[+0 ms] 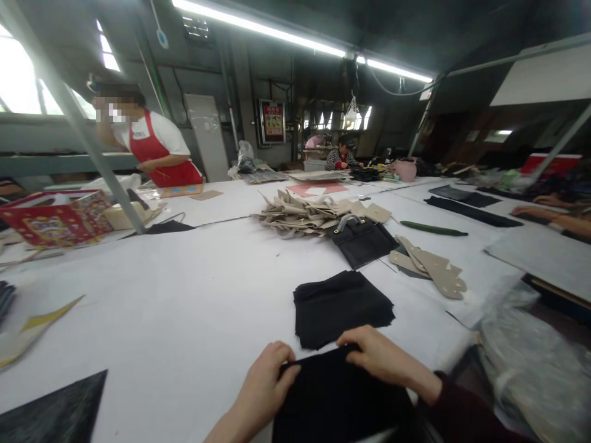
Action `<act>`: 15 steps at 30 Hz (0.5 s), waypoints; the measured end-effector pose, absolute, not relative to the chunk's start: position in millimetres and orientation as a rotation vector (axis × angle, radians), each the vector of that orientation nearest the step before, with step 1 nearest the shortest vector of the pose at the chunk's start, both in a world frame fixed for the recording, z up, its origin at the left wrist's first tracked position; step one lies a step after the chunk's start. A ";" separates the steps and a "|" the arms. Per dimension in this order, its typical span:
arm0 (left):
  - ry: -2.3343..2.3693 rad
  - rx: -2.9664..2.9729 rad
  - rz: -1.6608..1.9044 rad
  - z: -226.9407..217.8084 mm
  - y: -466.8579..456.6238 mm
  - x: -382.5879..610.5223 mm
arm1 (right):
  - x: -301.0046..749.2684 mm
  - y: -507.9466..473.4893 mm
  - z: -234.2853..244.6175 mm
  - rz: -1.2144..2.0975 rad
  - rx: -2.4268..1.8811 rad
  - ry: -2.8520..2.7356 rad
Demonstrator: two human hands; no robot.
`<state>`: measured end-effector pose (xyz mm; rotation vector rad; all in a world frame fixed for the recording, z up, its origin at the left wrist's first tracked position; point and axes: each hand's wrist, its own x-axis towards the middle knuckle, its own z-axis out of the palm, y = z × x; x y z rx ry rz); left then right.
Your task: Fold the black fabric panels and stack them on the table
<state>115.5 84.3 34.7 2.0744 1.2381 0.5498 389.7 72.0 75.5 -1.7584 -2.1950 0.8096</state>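
1. Gripping the upper left part of the black cloth (337,394) with the left hand (271,375), setting the thumb on the near face and curling the fingers over the far edge.
2. Pinching the same edge farther right with the right hand (376,355), closing thumb and fingers on it and reaching in from a dark sleeve (471,409).
3. Holding the black cloth at the near side of the white table (184,295), letting its lower part run out of view at the bottom.
4. Facing a stack of black pieces (341,307) just beyond the held cloth, lying flat with uneven edges.
5. Looking past that stack at a black bag (367,243) with a grey handle, lying against the right end of a heap of beige pieces (295,215).
6. Seeing beige straps (434,267) just right of the bag, and a green cucumber (433,228) behind them.
7. Having a dark sheet (55,409) at the lower left and a red box (50,218) farther back.
8. Working across from a co-worker in a red apron (152,154), standing at the far left.
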 end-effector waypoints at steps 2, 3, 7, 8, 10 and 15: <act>1.269 2.091 0.719 35.6 112.2 160.0 | 417.8 107.9 88.3 0.472 -1.866 -2.356; 1.308 2.103 0.762 35.5 126.8 179.7 | 428.9 126.8 92.2 0.320 -1.908 -2.410; 1.482 2.153 0.793 29.1 181.3 228.9 | 453.2 191.7 84.2 0.065 -1.950 -2.415; 1.500 2.148 0.779 25.8 192.6 233.5 | 454.7 202.8 76.3 0.032 -1.943 -2.407; 1.499 2.121 0.741 17.7 212.0 235.8 | 453.8 218.1 55.4 -0.016 -1.922 -2.389; 1.460 2.038 0.704 4.4 237.7 226.3 | 447.3 225.1 -5.7 -0.074 -1.871 -2.349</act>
